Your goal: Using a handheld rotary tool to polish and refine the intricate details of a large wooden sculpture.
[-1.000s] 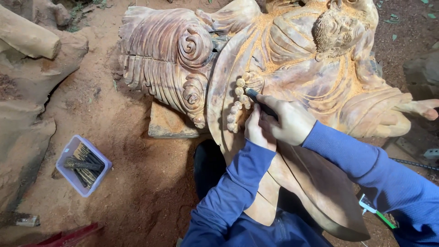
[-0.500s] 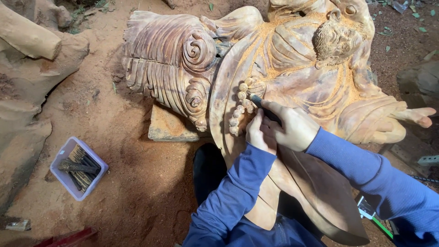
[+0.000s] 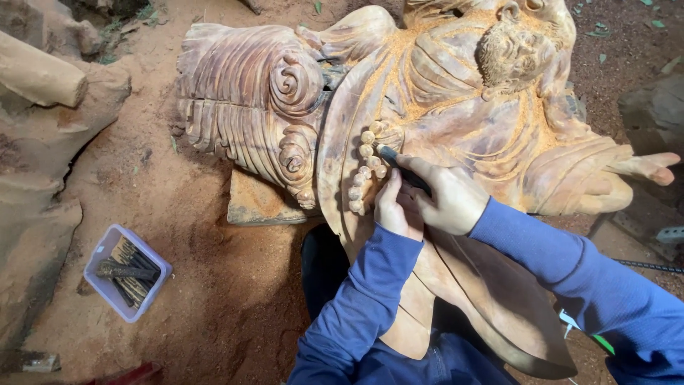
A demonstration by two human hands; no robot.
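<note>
The string of round carved wooden beads (image 3: 365, 165) on the large reddish wooden statue (image 3: 456, 93), which lies on the sawdust-covered floor (image 3: 192, 235), is being cut. The dark-handled carving chisel (image 3: 400, 165) is gripped by closed fingers of the right hand (image 3: 449, 196); the left hand (image 3: 394, 210), fingers curled, is pressed beside it. Short, shallow strokes seem best.
</note>
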